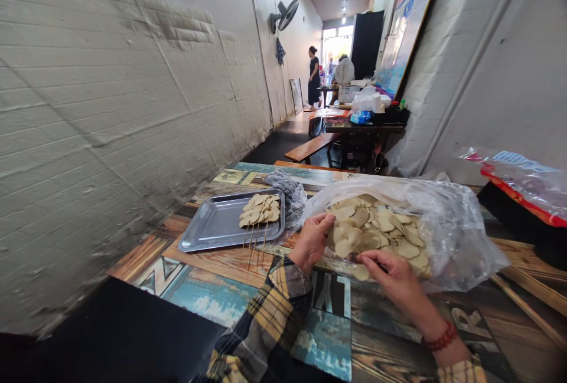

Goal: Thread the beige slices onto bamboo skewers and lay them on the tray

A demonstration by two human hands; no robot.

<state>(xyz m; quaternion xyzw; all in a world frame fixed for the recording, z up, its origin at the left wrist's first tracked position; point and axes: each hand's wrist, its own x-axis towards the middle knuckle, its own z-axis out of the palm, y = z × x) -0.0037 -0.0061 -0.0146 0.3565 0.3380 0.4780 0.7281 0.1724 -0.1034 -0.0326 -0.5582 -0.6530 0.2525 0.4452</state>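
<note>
A clear plastic bag (pixel 447 223) lies open on the table, full of pale round slices (pixel 381 229). My left hand (pixel 313 240) reaches into the bag's mouth, fingers curled on the slices at its left edge. My right hand (pixel 390 274) rests at the bag's front edge, fingers pinched together on a thin skewer and a slice. A metal tray (pixel 217 226) stands to the left, holding several skewers of slices (pixel 260 209) at its far right corner.
A grey cloth (pixel 287 188) lies behind the tray. Loose bamboo sticks (pixel 527 300) lie at the right, under a red-and-clear packet (pixel 522 185). A white brick wall runs along the left. Benches, a loaded table and a standing person (pixel 314 76) are far down the aisle.
</note>
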